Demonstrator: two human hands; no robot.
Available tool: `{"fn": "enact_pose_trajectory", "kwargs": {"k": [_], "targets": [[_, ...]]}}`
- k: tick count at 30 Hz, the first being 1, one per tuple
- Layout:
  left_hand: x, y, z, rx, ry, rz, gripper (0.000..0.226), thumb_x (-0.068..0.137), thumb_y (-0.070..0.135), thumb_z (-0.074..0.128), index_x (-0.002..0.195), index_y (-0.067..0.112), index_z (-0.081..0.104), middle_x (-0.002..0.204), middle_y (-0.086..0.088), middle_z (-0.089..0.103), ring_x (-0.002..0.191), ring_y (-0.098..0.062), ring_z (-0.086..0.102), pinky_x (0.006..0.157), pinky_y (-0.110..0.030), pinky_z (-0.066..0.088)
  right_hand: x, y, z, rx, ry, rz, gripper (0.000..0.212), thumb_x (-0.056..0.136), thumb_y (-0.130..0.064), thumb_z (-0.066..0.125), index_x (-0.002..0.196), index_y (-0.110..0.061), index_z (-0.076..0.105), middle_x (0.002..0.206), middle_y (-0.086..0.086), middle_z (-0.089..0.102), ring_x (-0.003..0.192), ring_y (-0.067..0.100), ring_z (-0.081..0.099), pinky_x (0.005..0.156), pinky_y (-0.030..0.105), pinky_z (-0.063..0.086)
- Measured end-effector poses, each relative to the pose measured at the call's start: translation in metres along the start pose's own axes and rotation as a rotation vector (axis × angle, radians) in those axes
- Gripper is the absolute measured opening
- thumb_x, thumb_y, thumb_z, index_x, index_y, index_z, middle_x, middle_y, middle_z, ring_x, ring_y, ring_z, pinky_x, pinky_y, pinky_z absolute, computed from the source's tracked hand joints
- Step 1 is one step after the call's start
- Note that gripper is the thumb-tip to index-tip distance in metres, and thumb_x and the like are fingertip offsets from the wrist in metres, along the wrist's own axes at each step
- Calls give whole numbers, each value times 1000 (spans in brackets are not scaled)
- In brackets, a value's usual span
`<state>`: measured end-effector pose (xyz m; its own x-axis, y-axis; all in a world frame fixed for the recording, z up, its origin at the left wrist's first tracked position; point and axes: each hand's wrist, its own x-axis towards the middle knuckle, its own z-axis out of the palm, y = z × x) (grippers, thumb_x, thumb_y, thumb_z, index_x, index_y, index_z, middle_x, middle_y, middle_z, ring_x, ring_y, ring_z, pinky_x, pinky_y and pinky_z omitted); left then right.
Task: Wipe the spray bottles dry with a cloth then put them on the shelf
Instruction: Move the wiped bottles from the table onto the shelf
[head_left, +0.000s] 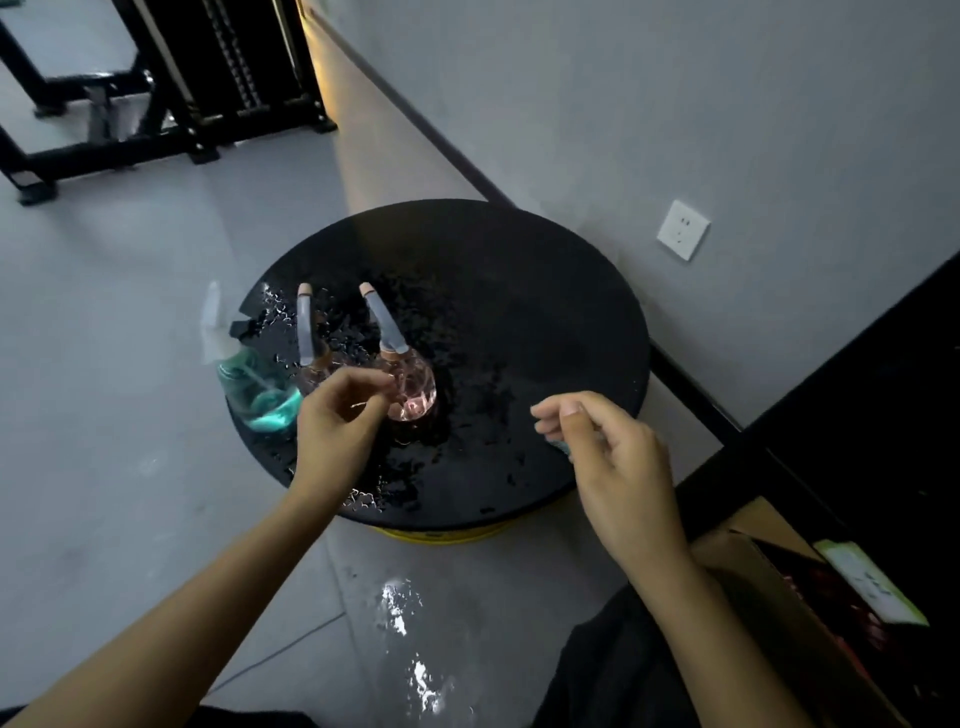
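Three spray bottles stand on the wet left part of a round black table (519, 312): a teal bottle (260, 395) at the left rim and two clear pink ones, the left pink bottle (306, 338) and the right pink bottle (415, 392). My left hand (332, 421) hovers just in front of the pink bottles. Its fingers are loosely curled and its fingertips nearly touch the right one, holding nothing. My right hand (608, 457) is over the table's right front edge, thumb pressed on the fingers. A small teal scrap of cloth (563, 448) shows under it.
Water drops cover the tabletop and a puddle (400, 608) lies on the floor before it. A dark shelf unit (883, 389) and an open cardboard box (779, 597) stand at the right. A wall socket (683, 229) is behind, with a black metal frame (156, 104) at far left.
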<state>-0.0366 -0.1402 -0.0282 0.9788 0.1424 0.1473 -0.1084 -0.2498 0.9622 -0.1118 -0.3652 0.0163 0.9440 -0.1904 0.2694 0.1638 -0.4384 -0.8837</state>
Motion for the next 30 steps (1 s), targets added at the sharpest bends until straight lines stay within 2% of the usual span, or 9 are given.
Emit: {"fn": "enact_pose_trajectory", "kwargs": {"k": [3, 5, 8, 10, 12, 17, 21, 25, 30], "targets": [[11, -20, -6, 43, 32, -23, 24, 84, -7, 62, 96, 14, 64, 98, -2, 69, 89, -16, 67, 88, -42, 55, 3, 2, 18, 7, -30, 17, 38, 92, -41, 36, 91, -23, 69, 85, -12, 68, 82, 7, 64, 68, 31, 50], [20, -34, -3, 70, 2, -52, 30, 85, -2, 65, 110, 14, 60, 107, 0, 67, 99, -14, 66, 95, -44, 53, 3, 6, 28, 6, -35, 7, 37, 93, -39, 37, 90, -21, 70, 85, -13, 67, 82, 5, 64, 67, 29, 50], [34, -50, 8, 164, -49, -82, 51, 85, 12, 70, 132, 14, 49, 121, 7, 58, 113, -12, 58, 103, -37, 46, 2, 14, 41, 3, -55, 29, 37, 92, -39, 37, 90, -21, 70, 84, -13, 67, 82, 4, 64, 68, 29, 51], [42, -53, 18, 193, -70, -84, 61, 85, 15, 71, 138, 11, 42, 125, 8, 53, 115, -9, 52, 103, -29, 42, 0, 20, 45, -11, -69, 50, 38, 92, -40, 37, 90, -21, 70, 84, -13, 68, 83, 3, 64, 69, 27, 51], [51, -56, 27, 181, -41, -51, 61, 84, 15, 73, 138, 10, 43, 129, 2, 57, 115, -11, 55, 102, -28, 43, -1, 23, 47, -26, -85, 57, 38, 92, -40, 37, 90, -22, 70, 84, -13, 68, 84, 4, 65, 69, 28, 51], [68, -74, 42, 140, 10, -79, 56, 77, 25, 80, 123, 20, 48, 115, 0, 63, 105, -15, 62, 94, -42, 51, 0, 30, 45, -38, -99, 72, 34, 93, -39, 38, 90, -24, 70, 83, -15, 68, 84, 5, 65, 68, 26, 52], [70, -85, 44, 229, -65, -25, 69, 69, 23, 86, 125, 13, 47, 124, -6, 53, 114, -19, 52, 97, -32, 43, -1, 35, 45, -47, -102, 80, 30, 95, -32, 41, 91, -21, 70, 84, -16, 68, 85, 2, 65, 70, 21, 52], [70, -91, 42, 274, -116, 27, 74, 65, 15, 87, 127, 13, 45, 125, -4, 48, 116, -18, 47, 95, -27, 39, -3, 39, 48, -46, -109, 104, 27, 95, -27, 43, 90, -22, 69, 84, -16, 68, 85, 1, 65, 70, 18, 51], [72, -97, 41, 301, -175, 31, 83, 60, 17, 88, 127, 19, 41, 123, -3, 50, 117, -23, 49, 98, -42, 45, -3, 40, 48, -40, -106, 108, 31, 93, -35, 39, 90, -25, 69, 88, -18, 67, 86, 2, 65, 70, 21, 52]]}}
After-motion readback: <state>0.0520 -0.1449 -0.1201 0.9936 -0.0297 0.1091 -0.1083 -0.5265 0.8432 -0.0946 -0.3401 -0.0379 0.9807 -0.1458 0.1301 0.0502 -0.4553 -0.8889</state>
